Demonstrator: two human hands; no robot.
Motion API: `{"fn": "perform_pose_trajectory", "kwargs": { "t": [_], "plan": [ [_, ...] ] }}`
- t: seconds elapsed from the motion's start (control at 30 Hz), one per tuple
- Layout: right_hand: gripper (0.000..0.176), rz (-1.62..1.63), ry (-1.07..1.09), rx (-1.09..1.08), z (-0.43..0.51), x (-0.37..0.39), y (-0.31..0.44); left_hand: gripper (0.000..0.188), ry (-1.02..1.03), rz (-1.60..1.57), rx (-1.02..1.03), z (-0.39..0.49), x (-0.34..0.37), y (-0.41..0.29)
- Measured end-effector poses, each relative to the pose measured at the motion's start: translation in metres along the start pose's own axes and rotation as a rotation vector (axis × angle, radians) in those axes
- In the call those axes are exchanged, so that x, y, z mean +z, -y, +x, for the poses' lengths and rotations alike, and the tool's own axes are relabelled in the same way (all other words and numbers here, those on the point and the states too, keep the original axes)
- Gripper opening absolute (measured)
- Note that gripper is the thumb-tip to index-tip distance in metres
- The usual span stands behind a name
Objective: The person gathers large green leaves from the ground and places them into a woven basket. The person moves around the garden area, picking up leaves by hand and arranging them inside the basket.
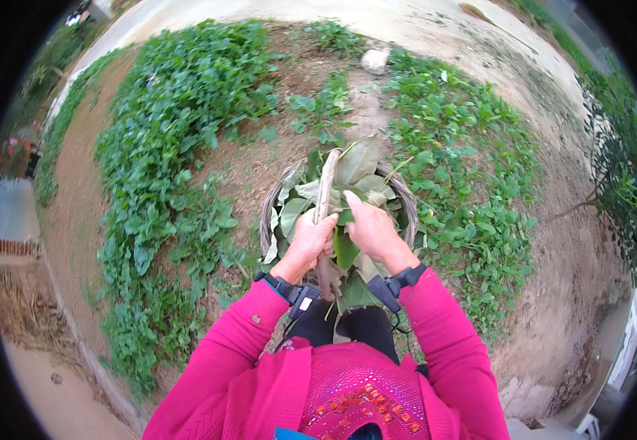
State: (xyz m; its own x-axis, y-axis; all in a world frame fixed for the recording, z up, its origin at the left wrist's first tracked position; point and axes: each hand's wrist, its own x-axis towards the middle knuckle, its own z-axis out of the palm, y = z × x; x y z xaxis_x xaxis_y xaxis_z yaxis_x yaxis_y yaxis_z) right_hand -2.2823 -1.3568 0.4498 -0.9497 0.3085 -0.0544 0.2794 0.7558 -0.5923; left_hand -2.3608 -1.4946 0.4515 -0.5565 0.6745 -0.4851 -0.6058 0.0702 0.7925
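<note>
Before my legs is a woven wicker basket (408, 204) heaped with large green leaves (359, 159), some showing pale undersides. Its stick-like wooden handle (327, 184) arches over the middle of the heap. My left hand (310, 239) is closed around that handle. Just right of the handle, my right hand (374, 228) is over the leaves with its index finger pointing forward. Whether its other fingers pinch a leaf is hidden from this angle. A broad leaf (357, 291) hangs at the near side of the basket, close to my knees.
Dense leafy plants (186, 93) grow on the left, and a lower patch of greens (461, 187) grows on the right. A pale rock (374, 61) sits beyond the basket. At the far right stands a shrub (621, 165). A broom (478, 14) lies on the pale paving at the top.
</note>
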Motion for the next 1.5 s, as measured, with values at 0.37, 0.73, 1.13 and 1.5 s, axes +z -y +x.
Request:
{"fn": "perform_pose_trajectory", "kwargs": {
  "t": [0.37, 0.73, 1.13, 1.5],
  "plan": [
    [0.024, 1.099, -0.605, 0.215, -0.016, -0.093, -0.176, 0.023, -0.089, 0.254, -0.093, 0.196, 0.078, -0.044],
    [0.028, 1.160, -1.121, 1.462, -0.309, 0.138, -0.447, 0.024, -0.126, 0.362, -0.192, 0.431, 0.046, 0.040],
    [0.033, 0.492, -0.596, 1.324, -0.157, 0.345, -0.611, 0.023, -0.235, 0.456, -0.318, 0.630, -0.022, 0.200],
    [0.018, 0.335, -0.231, 1.396, -0.060, 0.353, -0.709, 0.029, -0.281, 0.574, -0.198, 0.651, -0.029, 0.209]
  ]
}}
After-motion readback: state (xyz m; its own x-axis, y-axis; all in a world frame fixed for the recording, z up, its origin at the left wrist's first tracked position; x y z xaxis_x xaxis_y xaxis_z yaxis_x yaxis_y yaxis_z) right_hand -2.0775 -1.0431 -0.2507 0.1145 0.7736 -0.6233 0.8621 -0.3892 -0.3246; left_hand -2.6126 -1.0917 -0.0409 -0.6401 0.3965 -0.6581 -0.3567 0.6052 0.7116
